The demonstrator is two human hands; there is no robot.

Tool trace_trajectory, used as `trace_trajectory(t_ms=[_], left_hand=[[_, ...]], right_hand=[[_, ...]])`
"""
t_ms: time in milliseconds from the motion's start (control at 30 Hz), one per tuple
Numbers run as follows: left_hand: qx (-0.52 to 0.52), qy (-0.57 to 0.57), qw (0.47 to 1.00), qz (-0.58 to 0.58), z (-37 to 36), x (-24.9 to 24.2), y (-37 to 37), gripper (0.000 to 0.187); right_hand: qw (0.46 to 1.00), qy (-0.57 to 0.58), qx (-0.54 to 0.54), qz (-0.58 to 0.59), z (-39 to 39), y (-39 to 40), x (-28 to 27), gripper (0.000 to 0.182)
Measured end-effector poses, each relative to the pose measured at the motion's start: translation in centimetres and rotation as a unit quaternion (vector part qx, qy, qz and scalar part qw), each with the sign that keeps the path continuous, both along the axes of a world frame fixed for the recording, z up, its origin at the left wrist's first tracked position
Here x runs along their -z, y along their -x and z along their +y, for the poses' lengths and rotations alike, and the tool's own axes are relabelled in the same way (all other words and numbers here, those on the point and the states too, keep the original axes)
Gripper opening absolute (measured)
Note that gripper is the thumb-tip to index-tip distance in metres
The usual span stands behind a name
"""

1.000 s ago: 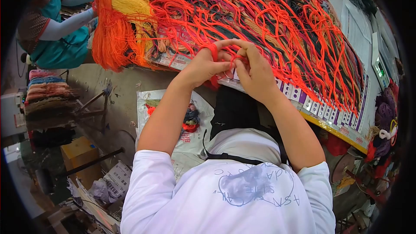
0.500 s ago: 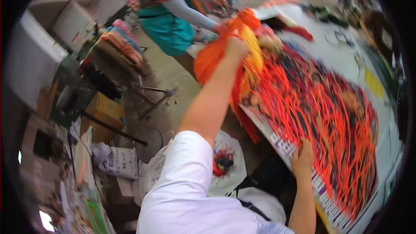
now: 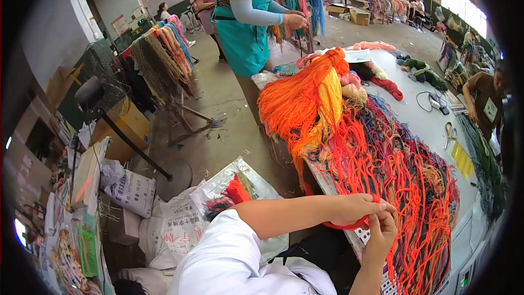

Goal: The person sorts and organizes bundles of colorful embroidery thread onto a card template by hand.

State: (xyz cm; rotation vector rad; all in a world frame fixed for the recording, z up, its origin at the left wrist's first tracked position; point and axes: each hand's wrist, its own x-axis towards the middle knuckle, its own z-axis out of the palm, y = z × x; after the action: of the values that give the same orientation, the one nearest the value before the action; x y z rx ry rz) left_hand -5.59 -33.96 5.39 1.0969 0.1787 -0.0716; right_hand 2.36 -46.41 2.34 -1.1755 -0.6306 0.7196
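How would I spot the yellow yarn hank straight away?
On the pale table, find the big orange hank draped over the edge. Along its right side, as pictured, lies the yellow hank, the only bright yellow yarn there.

Our left forearm [image 3: 297, 216] reaches nearly level toward three o'clock, while our right forearm [image 3: 370, 278] rises toward one o'clock. Around four o'clock in view, our left hand [image 3: 357, 210] and right hand [image 3: 380, 236] come together, fingers [image 3: 389, 224] bent, the right just below the left.
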Motion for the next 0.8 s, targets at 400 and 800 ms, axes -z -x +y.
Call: trace_trajectory(t_ms=[400,800], left_hand=[[0.015,0.072,0.997,-0.021,0.0,0.9,0.3,0.044],[0.028,0.168,0.985,-0.002,1.1,1.0,0.6,0.055]], right_hand=[[0.996,0.035,-0.008,-0.077,0.0,0.2,0.7,0.010],[0.985,-0.003,-0.067,0.156,-1.4,-0.7,-0.1,0.013]])
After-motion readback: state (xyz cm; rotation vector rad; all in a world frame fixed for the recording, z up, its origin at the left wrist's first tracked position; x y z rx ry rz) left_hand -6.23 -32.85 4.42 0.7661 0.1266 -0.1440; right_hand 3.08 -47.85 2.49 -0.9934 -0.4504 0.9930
